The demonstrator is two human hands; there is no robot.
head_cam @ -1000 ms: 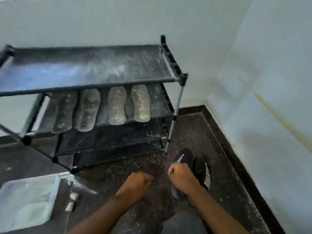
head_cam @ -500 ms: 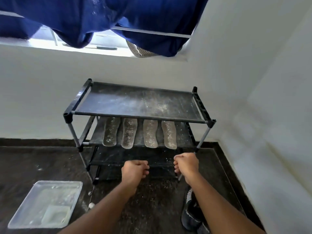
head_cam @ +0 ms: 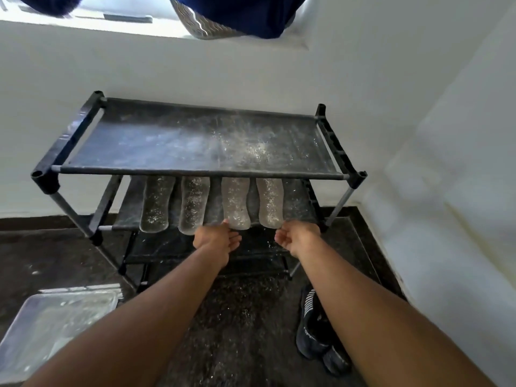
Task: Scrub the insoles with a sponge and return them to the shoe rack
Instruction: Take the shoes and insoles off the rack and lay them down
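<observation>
Several grey insoles speckled with white powder lie side by side on the second shelf of a black shoe rack [head_cam: 69, 136]; the third from the left [head_cam: 235, 202] and the rightmost [head_cam: 269, 202] are nearest my hands. My left hand [head_cam: 216, 238] reaches to the shelf's front edge, fingers apart, its fingertips touching the heel of the third insole. My right hand [head_cam: 296, 237] is just below the heel of the rightmost insole, palm turned inward, fingers loosely curled, holding nothing. No sponge is in view.
A clear plastic tray [head_cam: 53, 325] sits on the dark floor at the lower left. A pair of black shoes [head_cam: 318, 333] stands by the right wall. White walls close the corner behind and right of the rack. Blue cloth [head_cam: 237, 12] hangs at the window above.
The view has risen and pulled back from the rack. Both hands, fists half a second ago, have stretched forward to the second shelf's front edge and loosened their fingers.
</observation>
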